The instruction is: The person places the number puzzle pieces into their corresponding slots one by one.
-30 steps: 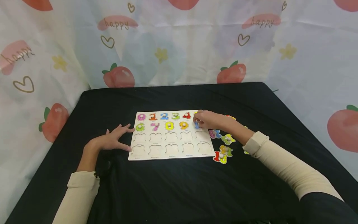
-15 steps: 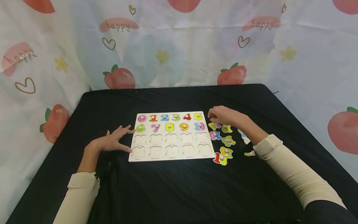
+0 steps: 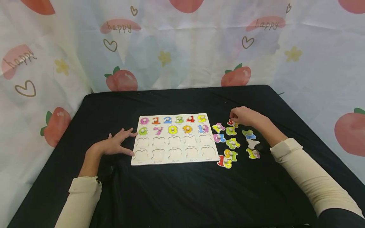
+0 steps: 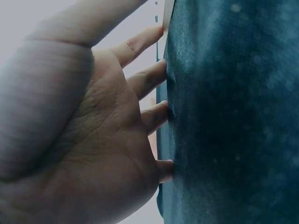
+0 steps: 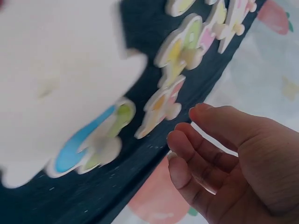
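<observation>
A wooden number puzzle board (image 3: 168, 155) lies on the black cloth, its two upper rows holding the number pieces 0 to 10. Spread along its left edge are the fingers of my left hand (image 3: 114, 142), thumb near the lower corner. The left wrist view has this hand's fingertips (image 4: 161, 65) down at the cloth and the board edge. My right hand (image 3: 246, 116) hovers beside a red and orange number piece (image 3: 233, 123). In the right wrist view its loosely bent fingers (image 5: 180, 140) hold nothing and are just apart from that piece's knob (image 5: 173, 111).
Several loose number pieces lie right of the board, among them a pink and blue one (image 3: 219, 138) and a red and yellow one (image 3: 224, 161). Farther right is a piece turned face down (image 3: 252, 144). A fruit-patterned curtain (image 3: 176, 47) surrounds the table.
My right hand has let go of the 10 piece, which sits in its slot, and moved right to the red and orange piece. The left hand stays at the board's edge.
</observation>
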A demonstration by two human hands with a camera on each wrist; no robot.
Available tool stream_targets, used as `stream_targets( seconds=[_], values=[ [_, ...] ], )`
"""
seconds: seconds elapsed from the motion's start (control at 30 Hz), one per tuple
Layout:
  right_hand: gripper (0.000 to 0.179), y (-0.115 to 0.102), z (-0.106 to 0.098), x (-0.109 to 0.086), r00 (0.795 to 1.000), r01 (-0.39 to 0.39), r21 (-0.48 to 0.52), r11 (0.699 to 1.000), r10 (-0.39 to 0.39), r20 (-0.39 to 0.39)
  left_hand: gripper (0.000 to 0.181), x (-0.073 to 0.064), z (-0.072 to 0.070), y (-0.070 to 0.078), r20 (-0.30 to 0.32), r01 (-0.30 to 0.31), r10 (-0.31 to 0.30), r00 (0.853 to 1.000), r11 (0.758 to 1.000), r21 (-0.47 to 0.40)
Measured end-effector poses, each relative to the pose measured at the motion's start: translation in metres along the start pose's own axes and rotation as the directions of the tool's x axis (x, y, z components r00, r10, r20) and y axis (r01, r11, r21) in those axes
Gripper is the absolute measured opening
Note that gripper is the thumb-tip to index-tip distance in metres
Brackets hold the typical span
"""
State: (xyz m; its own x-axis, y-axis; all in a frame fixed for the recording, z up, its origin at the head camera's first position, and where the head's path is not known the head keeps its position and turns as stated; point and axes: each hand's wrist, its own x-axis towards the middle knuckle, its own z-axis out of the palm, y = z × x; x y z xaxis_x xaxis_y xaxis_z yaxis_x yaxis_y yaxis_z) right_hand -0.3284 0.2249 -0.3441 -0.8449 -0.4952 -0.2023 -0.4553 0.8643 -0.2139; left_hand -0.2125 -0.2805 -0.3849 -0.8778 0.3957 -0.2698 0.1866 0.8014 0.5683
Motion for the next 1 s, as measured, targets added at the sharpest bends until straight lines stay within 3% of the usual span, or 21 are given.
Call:
stream_targets(
  seconds=[0.43,0.63,0.87,1.0],
  values=[
    [0.010,0.008,0.005,-0.027,1.000,0.013,0.066,0.998,-0.012,-0.025,0.090,-0.003,-0.001,0.004,-0.003,-0.002,0.002,1.000,1.000,-0.005],
    [0.013,0.005,-0.003,-0.059,0.993,-0.048,0.093,0.995,0.037,0.114,0.089,-0.003,-0.002,0.004,-0.008,-0.006,0.006,1.000,1.000,-0.014],
    [0.026,0.004,-0.003,-0.088,0.956,-0.175,0.149,0.973,0.132,0.261,0.090,-0.001,-0.001,0.000,-0.004,0.001,-0.001,1.000,1.000,-0.006],
    [0.030,0.005,0.002,-0.095,0.942,-0.206,0.191,0.960,0.141,0.306,0.090,-0.001,0.000,0.001,-0.003,0.001,-0.001,1.000,1.000,-0.007]
  ],
)
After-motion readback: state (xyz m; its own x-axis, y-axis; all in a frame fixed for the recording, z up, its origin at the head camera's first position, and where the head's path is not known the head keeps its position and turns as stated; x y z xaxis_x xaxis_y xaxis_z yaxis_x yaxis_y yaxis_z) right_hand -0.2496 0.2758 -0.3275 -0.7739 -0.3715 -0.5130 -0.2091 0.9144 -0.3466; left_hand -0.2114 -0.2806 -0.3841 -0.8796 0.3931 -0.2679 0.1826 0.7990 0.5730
